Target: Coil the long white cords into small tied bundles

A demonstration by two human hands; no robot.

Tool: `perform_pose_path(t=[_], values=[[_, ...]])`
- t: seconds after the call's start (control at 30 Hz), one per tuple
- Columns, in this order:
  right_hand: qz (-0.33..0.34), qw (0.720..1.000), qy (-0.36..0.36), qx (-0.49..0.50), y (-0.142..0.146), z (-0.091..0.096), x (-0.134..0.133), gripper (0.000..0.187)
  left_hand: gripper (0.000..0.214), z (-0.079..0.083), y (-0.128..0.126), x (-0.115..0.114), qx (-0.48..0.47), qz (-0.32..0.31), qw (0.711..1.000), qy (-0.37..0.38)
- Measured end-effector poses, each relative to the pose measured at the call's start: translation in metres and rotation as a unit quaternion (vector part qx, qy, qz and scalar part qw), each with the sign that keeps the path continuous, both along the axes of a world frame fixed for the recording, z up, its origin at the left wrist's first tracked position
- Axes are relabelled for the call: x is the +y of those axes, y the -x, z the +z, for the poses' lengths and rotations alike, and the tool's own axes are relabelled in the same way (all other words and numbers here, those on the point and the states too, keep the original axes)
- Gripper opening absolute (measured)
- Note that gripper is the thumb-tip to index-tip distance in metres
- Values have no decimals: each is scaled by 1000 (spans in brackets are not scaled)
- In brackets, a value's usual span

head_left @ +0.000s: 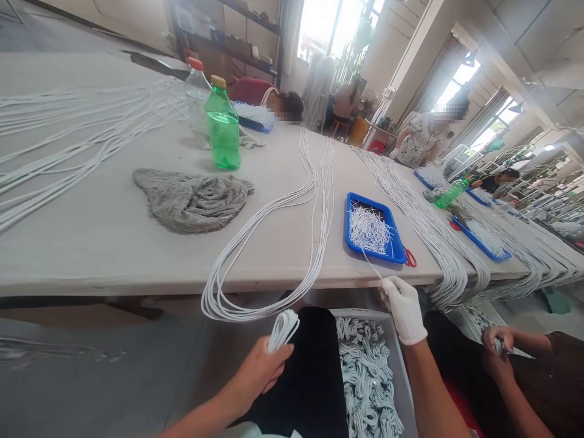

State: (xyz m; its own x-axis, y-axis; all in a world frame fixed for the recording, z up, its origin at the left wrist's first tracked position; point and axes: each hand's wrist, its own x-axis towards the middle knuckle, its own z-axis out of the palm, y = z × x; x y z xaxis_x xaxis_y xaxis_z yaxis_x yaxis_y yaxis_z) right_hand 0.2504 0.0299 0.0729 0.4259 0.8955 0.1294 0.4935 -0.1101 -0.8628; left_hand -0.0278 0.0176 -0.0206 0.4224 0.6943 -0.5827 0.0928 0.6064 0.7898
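My bare left hand is closed around a looped bundle of white cable, held below the table edge. My right hand, in a white glove, pinches one end of a thin white tie. The tie's other end reaches over a blue tray filled with a loose heap of similar white ties. Long loops of white cable lie on the table and hang over its front edge. Under my right forearm, a pale bin holds many bundled cables.
A grey cloth, a green bottle and a clear bottle stand left on the table. Red-handled scissors touch the tray. More cables lie right. A co-worker's hands are close on my right.
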Motion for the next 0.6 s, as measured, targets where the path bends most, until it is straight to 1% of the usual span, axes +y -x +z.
perform_pose_path(t=[0.03,0.1,0.17,0.23,0.27,0.33,0.43,0.5,0.6], values=[[17,999,10,27,11,-1,-17,28,49,11,0,5,-15,6,1000,-24],[54,997,46,37,30,-2,-47,27,44,35,2,14,-34,4,995,-95],[98,992,80,25,44,-2,-69,27,35,55,2,19,-66,-27,983,-172],[138,985,101,3,53,-2,-85,29,30,68,0,19,-81,-53,966,-240],[154,982,106,-8,56,-2,-90,30,30,72,-2,18,-75,-61,958,-270],[179,977,109,-25,62,-2,-98,30,28,72,-7,14,-36,-78,942,-324],[194,974,110,-46,66,-5,-106,29,27,60,-14,11,44,-107,916,-383],[188,974,105,-77,65,-9,-109,27,25,51,-18,11,88,-117,905,-400],[178,969,91,-144,65,-17,-112,25,21,42,-20,13,140,-136,897,-397]])
